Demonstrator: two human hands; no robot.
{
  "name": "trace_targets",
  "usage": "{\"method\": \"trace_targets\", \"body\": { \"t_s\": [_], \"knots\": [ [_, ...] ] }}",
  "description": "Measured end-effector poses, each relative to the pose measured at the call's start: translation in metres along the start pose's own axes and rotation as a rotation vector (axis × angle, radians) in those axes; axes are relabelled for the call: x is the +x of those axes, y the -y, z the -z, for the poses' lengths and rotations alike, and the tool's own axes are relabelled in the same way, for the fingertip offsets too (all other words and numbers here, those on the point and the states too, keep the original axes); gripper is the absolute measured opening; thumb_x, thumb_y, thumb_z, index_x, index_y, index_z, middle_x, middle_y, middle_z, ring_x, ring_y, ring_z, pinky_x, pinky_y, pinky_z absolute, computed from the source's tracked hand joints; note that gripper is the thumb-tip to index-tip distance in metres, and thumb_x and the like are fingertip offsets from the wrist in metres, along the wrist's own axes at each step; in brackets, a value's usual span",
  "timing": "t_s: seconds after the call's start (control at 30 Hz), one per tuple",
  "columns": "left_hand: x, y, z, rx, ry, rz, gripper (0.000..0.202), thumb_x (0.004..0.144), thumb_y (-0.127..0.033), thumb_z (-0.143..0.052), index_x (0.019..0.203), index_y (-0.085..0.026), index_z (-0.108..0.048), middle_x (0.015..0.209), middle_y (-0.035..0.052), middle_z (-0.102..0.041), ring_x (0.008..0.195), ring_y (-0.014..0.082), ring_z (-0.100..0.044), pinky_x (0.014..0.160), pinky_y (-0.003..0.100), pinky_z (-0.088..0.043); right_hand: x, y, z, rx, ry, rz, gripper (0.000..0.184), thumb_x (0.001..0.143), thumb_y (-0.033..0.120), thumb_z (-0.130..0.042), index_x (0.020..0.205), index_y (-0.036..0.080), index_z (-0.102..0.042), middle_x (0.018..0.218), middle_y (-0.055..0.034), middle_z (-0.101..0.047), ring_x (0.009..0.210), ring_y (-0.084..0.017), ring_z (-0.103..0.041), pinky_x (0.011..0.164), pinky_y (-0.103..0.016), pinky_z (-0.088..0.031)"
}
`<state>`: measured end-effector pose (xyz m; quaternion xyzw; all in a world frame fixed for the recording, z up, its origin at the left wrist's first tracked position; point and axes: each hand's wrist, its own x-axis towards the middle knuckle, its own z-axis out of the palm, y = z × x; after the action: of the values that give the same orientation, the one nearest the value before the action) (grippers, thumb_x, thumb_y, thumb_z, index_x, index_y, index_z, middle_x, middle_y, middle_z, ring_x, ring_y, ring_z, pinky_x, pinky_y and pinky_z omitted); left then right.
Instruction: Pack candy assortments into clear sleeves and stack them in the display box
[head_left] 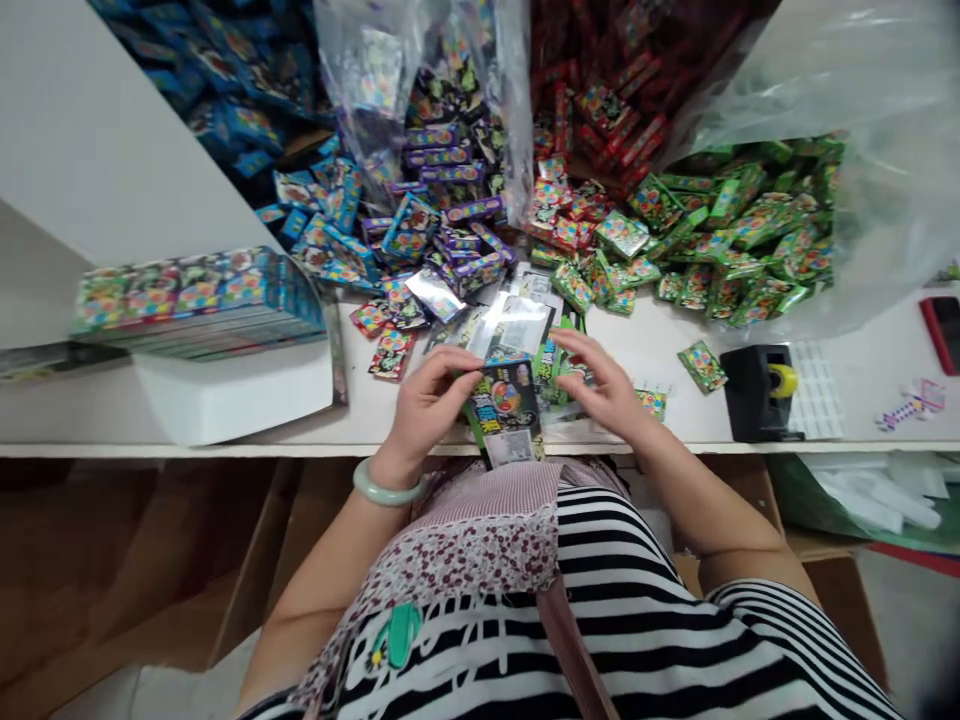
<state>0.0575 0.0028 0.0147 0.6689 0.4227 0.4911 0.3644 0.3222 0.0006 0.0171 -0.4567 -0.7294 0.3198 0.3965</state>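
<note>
My left hand (431, 400) is closed on the upper left edge of a dark printed box (508, 405), thumb and fingers pinching it. The box has green lettering and a colourful picture, and it tilts over the table's front edge. To its right is my right hand (600, 385), with fingers and thumb apart and nothing visible between them. Beyond the hands lie flat clear-and-black printed sheets or bags (517, 325). Green printed packaging (551, 370) shows partly beside the right fingertips. Whether those fingertips touch it, I cannot tell.
Piles of small blue (330, 245), purple (465, 240), red (562, 210) and green packets (757, 235) spread across the back. Left stands a row of stacked boxes (202, 300) on a white carton (240, 390). A black tape dispenser (754, 390) sits right, near a red phone-like object (941, 335).
</note>
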Motion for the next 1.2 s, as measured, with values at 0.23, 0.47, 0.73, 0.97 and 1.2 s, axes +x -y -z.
{"method": "trace_targets", "body": {
  "t_s": [0.23,0.47,0.73,0.97,1.2],
  "knots": [
    [0.003,0.007,-0.004,-0.006,-0.046,0.030,0.007,0.089,-0.028,-0.069,0.090,-0.022,-0.071,0.089,0.0022,-0.068,0.086,0.0149,-0.065,0.075,0.028,-0.052,-0.021,-0.069,0.061,-0.455,0.037,-0.522,0.019,0.085,0.029,-0.064,0.097,0.019,-0.075,0.097,-0.0078,-0.066,0.074,-0.018,-0.061,0.080,-0.037,-0.048],
    [0.002,0.004,-0.004,-0.005,-0.036,0.022,0.006,0.090,-0.027,-0.068,0.092,-0.022,-0.070,0.090,0.0018,-0.067,0.087,0.0141,-0.064,0.075,0.027,-0.050,-0.025,-0.077,0.049,-0.313,0.041,-0.586,0.016,0.082,0.036,-0.061,0.082,0.021,-0.066,0.087,-0.0033,-0.064,0.074,-0.017,-0.056,0.076,-0.033,-0.046],
    [0.005,0.006,-0.014,-0.036,0.007,-0.042,0.006,0.090,-0.026,-0.068,0.094,-0.022,-0.067,0.091,0.0020,-0.065,0.089,0.0137,-0.063,0.079,0.028,-0.050,0.003,-0.016,0.064,0.254,0.072,-0.546,0.039,0.073,0.057,-0.072,0.074,0.021,-0.058,0.078,-0.0011,-0.061,0.075,-0.015,-0.057,0.073,-0.031,-0.049],
    [0.010,-0.008,-0.019,-0.033,0.066,-0.055,0.012,0.096,-0.032,-0.060,0.091,-0.021,-0.061,0.088,0.0027,-0.062,0.086,0.0153,-0.061,0.080,0.032,-0.050,0.071,0.059,0.010,0.072,0.428,-0.084,0.022,0.085,0.040,-0.066,0.074,0.022,-0.063,0.088,-0.0047,-0.068,0.085,-0.019,-0.061,0.084,-0.036,-0.047],
    [0.010,-0.008,-0.012,-0.067,0.069,-0.009,0.028,0.101,-0.042,-0.048,0.087,-0.021,-0.059,0.086,0.0031,-0.061,0.084,0.0160,-0.059,0.079,0.033,-0.049,0.089,0.052,-0.008,-0.013,0.553,-0.218,0.018,0.084,0.034,-0.065,0.072,0.021,-0.063,0.069,-0.0010,-0.065,0.061,-0.014,-0.053,0.058,-0.029,-0.040]
  ]
}}
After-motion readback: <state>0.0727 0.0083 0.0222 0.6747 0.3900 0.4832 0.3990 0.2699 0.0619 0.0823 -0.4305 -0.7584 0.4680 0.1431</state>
